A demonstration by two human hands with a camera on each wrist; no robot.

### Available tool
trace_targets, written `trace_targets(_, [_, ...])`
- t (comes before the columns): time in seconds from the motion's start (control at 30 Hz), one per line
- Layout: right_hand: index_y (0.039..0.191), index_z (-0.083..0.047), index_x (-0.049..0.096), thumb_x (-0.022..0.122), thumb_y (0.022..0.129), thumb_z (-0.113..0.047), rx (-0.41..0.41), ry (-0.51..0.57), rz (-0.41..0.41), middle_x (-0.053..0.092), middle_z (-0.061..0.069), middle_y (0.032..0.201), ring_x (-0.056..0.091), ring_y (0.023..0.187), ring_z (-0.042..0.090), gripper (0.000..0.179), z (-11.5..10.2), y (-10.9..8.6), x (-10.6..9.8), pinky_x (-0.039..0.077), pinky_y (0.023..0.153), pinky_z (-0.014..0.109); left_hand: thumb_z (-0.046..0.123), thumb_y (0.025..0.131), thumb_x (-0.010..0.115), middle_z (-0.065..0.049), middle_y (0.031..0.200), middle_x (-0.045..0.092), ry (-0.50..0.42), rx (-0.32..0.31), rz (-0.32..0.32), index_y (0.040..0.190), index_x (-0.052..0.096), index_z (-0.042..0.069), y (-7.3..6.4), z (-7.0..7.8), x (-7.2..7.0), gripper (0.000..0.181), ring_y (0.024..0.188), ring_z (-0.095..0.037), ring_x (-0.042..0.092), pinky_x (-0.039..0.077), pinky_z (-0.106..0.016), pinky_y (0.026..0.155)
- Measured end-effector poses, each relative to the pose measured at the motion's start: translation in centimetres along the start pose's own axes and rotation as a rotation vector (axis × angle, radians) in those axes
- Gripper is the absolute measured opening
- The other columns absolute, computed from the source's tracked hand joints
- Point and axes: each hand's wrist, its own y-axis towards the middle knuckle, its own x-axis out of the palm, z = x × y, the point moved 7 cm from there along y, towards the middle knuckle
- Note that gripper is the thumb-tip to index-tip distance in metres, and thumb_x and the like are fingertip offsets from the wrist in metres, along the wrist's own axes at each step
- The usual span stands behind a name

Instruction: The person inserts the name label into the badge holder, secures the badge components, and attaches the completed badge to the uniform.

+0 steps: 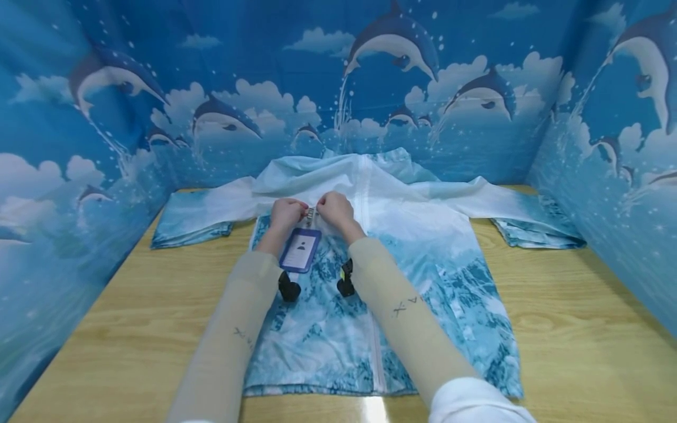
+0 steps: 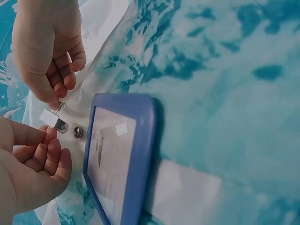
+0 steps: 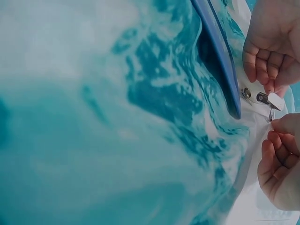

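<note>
A blue-framed ID badge holder (image 1: 300,251) lies on the left front of a blue-and-white printed jacket (image 1: 446,282). Above its top edge is a small metal badge clip (image 2: 60,123) with a pin, linked by a strap with a snap (image 2: 78,131). My left hand (image 1: 288,212) pinches one side of the clip between thumb and forefinger. From the other side, my right hand (image 1: 337,210) holds the pin end with thumb and fingertips, as the right wrist view also shows. White jacket fabric sits right beneath the clip.
The jacket is spread front up on a wood-grain table (image 1: 174,317), its zipper (image 1: 376,352) running down the middle. Its sleeves reach out sideways, with folded cuff ends (image 1: 539,223). Dolphin-printed curtains (image 1: 296,70) enclose the table's back and sides.
</note>
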Motion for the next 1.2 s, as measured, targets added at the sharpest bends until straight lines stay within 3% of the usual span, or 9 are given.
trace_targets(0.33, [0.084, -0.008, 0.070, 0.054, 0.089, -0.016, 0.053, 0.073, 0.034, 0.065, 0.004, 0.077, 0.055, 0.060, 0.016, 0.019, 0.4, -0.4, 0.6, 0.042, 0.053, 0.026, 0.001, 0.078, 0.048, -0.010, 0.087, 0.062, -0.017, -0.035, 0.025, 0.099, 0.069, 0.001, -0.1, -0.3, 0.1, 0.029, 0.083, -0.022, 0.056, 0.043, -0.029, 0.071])
trace_targets(0.6, [0.087, -0.009, 0.072, 0.056, 0.087, -0.016, 0.145, 0.118, 0.086, 0.068, 0.004, 0.080, 0.060, 0.065, 0.016, 0.017, 0.9, -0.6, 0.9, 0.046, 0.058, 0.026, -0.001, 0.079, 0.047, -0.011, 0.087, 0.062, -0.026, -0.043, 0.020, 0.099, 0.068, -0.001, -0.4, -0.1, 0.3, 0.029, 0.083, -0.024, 0.056, 0.046, -0.034, 0.075])
trace_targets(0.83, [0.071, -0.008, 0.068, 0.054, 0.088, -0.013, 0.133, 0.093, 0.099, 0.059, 0.002, 0.059, 0.047, 0.048, 0.012, 0.023, 0.6, -0.6, 1.3, 0.034, 0.044, 0.023, -0.001, 0.079, 0.048, -0.012, 0.088, 0.063, -0.011, -0.050, 0.038, 0.098, 0.069, 0.000, -0.2, -0.3, 0.3, 0.028, 0.082, -0.023, 0.057, 0.046, -0.032, 0.072])
trace_targets(1.07, [0.077, -0.008, 0.070, 0.053, 0.088, -0.012, 0.129, 0.073, 0.101, 0.061, 0.001, 0.062, 0.050, 0.051, 0.013, 0.021, 0.4, -0.7, 1.2, 0.037, 0.046, 0.023, 0.000, 0.078, 0.050, -0.011, 0.088, 0.064, 0.015, -0.053, 0.057, 0.096, 0.070, 0.001, 0.0, -0.3, 0.4, 0.027, 0.081, -0.023, 0.057, 0.046, -0.032, 0.071])
trace_targets(1.2, [0.072, -0.007, 0.068, 0.052, 0.089, -0.011, 0.126, 0.062, 0.091, 0.057, 0.001, 0.058, 0.047, 0.049, 0.012, 0.024, 0.3, -0.7, 1.2, 0.035, 0.045, 0.022, -0.001, 0.078, 0.049, -0.011, 0.088, 0.065, 0.021, -0.060, 0.065, 0.095, 0.071, 0.002, 0.1, -0.2, 0.5, 0.028, 0.081, -0.022, 0.057, 0.046, -0.031, 0.070])
